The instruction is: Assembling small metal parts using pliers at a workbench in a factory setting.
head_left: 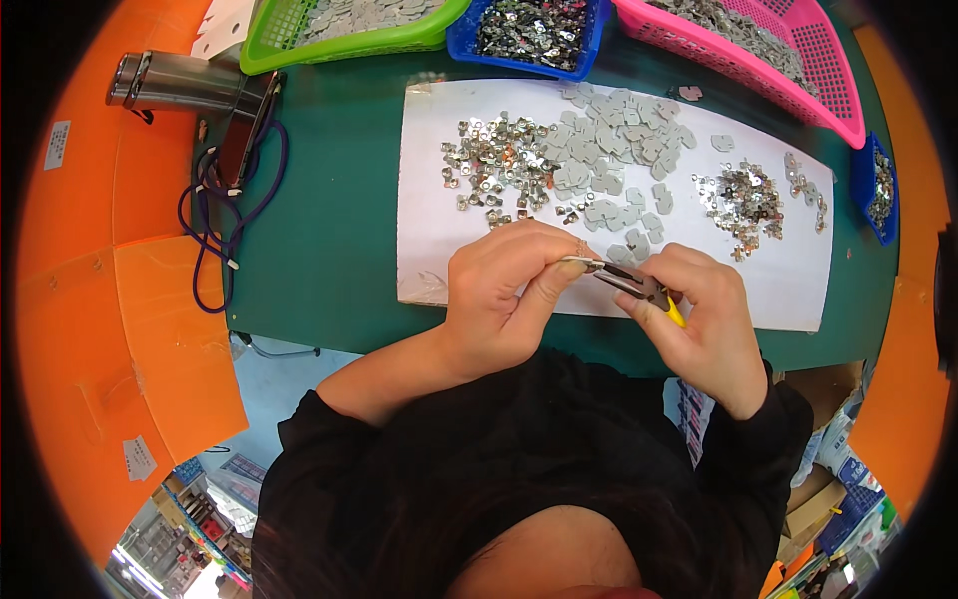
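My left hand (514, 290) pinches a small flat grey plate (581, 262) between thumb and forefinger, above the near edge of a white board (429, 225). In my right hand (704, 319) is a pair of long-nosed pliers (644, 286) with yellow on the handle. The tips of the pliers meet the plate at my left fingertips; whether the jaws grip it is too small to tell. Beyond my hands lie a heap of grey plates (624, 130), a pile of small shiny metal clips (499, 165) and, to the right, another pile of metal pieces (746, 205).
Along the far edge stand a green basket (349, 58), a blue bin (529, 66) and a pink basket (828, 85), all holding parts. A small blue tray (866, 195) sits far right. At left are a steel flask (190, 80) and a looped dark cord (274, 185) on the green tabletop (329, 230).
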### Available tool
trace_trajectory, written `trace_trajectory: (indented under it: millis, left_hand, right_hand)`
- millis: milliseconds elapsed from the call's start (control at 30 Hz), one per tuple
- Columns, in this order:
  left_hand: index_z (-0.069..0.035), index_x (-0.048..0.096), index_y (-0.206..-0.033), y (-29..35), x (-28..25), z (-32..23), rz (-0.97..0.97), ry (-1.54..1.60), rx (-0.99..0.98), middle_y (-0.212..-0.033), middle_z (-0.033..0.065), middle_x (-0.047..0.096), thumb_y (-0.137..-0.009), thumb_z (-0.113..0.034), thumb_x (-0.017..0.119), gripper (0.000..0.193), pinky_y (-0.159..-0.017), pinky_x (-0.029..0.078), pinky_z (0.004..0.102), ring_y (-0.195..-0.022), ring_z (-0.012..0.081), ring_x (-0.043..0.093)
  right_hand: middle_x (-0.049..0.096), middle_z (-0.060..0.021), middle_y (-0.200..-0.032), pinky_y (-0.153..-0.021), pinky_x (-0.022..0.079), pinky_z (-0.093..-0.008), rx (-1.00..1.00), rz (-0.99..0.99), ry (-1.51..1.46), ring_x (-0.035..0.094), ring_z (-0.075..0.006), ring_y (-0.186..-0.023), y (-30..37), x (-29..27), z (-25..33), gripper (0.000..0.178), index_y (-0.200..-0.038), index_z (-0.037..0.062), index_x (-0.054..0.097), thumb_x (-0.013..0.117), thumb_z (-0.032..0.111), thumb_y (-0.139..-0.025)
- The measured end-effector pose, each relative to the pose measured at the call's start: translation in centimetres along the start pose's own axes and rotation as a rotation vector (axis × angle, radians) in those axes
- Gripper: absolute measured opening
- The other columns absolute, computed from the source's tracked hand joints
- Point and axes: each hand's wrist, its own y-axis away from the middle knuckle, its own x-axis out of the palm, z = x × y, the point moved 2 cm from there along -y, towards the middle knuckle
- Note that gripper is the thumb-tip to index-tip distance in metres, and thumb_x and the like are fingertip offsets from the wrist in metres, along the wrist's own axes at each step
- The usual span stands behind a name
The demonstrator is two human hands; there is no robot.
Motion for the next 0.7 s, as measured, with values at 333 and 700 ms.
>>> trace_trajectory:
  millis: [333,700]
  left_hand:
    - [0.005,0.066,-0.096,0.0,-0.4,0.3,0.018,-0.107,0.067,-0.092,0.0155,0.071,-0.094,0.002,0.058,0.008,-0.070,0.051,0.0272,-0.079,0.0185,0.065]
    - [0.003,0.067,-0.088,0.2,-0.2,0.5,-0.085,-0.018,-0.012,-0.084,0.0126,0.070,-0.087,0.001,0.067,0.002,-0.065,0.051,0.0308,-0.073,0.0243,0.066]
  right_hand:
    - [0.055,-0.0138,-0.068,-0.056,0.040,-0.0368,0.088,0.044,-0.161,0.053,-0.0310,-0.060,-0.3,1.4,0.2,0.025,-0.077,-0.0006,0.058,0.072,0.019,-0.085]
    - [0.055,-0.0143,-0.066,-0.055,0.040,-0.0382,0.037,0.041,-0.038,0.055,-0.0334,-0.061,-0.6,1.3,0.7,0.028,-0.075,-0.0001,0.056,0.070,0.021,-0.087]
